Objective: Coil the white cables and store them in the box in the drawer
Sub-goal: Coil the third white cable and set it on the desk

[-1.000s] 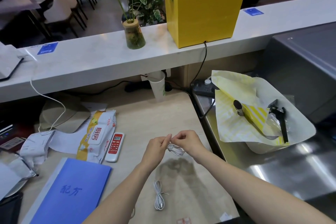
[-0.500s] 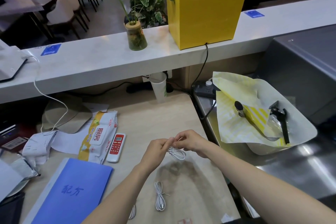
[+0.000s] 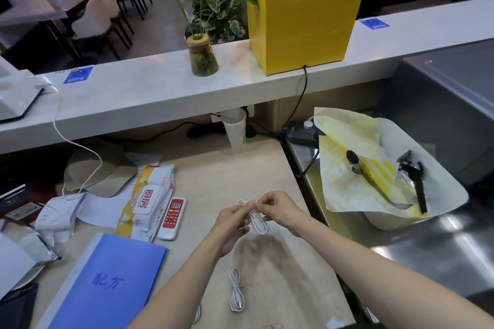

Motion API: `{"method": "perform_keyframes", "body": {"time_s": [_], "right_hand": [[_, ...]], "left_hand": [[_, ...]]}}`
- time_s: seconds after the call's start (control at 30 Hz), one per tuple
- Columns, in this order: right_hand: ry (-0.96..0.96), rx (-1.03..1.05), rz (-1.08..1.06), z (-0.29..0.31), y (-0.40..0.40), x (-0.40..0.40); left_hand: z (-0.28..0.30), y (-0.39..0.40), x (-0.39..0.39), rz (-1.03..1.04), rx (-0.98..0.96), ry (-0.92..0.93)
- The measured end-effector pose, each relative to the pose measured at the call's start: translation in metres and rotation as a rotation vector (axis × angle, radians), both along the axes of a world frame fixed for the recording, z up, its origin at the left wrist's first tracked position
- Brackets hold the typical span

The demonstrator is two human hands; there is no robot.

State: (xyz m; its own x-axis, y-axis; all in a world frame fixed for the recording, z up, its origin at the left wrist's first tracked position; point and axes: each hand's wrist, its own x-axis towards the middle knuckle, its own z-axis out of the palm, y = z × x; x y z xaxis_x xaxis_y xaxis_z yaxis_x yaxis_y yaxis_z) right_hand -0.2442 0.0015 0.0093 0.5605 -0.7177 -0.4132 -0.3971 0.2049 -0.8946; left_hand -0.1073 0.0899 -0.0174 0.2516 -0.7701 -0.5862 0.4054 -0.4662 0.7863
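Fingers of left hand (image 3: 232, 222) and right hand (image 3: 278, 209) pinching white cable (image 3: 257, 222) above desk (image 3: 267, 168), loops dangling free for winding; finished coil (image 3: 236, 292) parked nearby.

Where my left hand (image 3: 232, 218) and right hand (image 3: 275, 208) meet on the white cable (image 3: 257, 222), my fingertips cover its upper turns; the ends cannot be made out. A second bundle of cable (image 3: 197, 314) shows only as a sliver beside my left forearm, the rest hidden. The coiled cable on the desk (image 3: 236, 291) has a plug too small to identify. The blue folder (image 3: 107, 283) is cut off by the bottom edge. The print on the wipes pack (image 3: 145, 200) is mostly illegible.
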Motion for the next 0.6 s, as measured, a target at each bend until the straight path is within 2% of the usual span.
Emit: {"method": "perform_keyframes", "body": {"time_s": [0.17,0.27,0.43,0.6], "right_hand": [[0.008,-0.026,-0.097,-0.0046,0.0014,0.0023],[0.055,-0.1,-0.112,-0.0067,0.003,0.0036],[0.124,-0.303,0.014,-0.0059,0.0053,0.0031],[0.107,-0.35,0.059,-0.0072,0.0051,0.0004]], "left_hand": [[0.0057,-0.0006,-0.0045,-0.052,0.03,0.078],[0.0034,0.0001,-0.0026,-0.058,-0.026,0.169],[0.002,0.0025,-0.0025,-0.057,-0.008,0.184],[0.0045,0.0012,-0.0045,-0.07,0.008,0.223]]}}
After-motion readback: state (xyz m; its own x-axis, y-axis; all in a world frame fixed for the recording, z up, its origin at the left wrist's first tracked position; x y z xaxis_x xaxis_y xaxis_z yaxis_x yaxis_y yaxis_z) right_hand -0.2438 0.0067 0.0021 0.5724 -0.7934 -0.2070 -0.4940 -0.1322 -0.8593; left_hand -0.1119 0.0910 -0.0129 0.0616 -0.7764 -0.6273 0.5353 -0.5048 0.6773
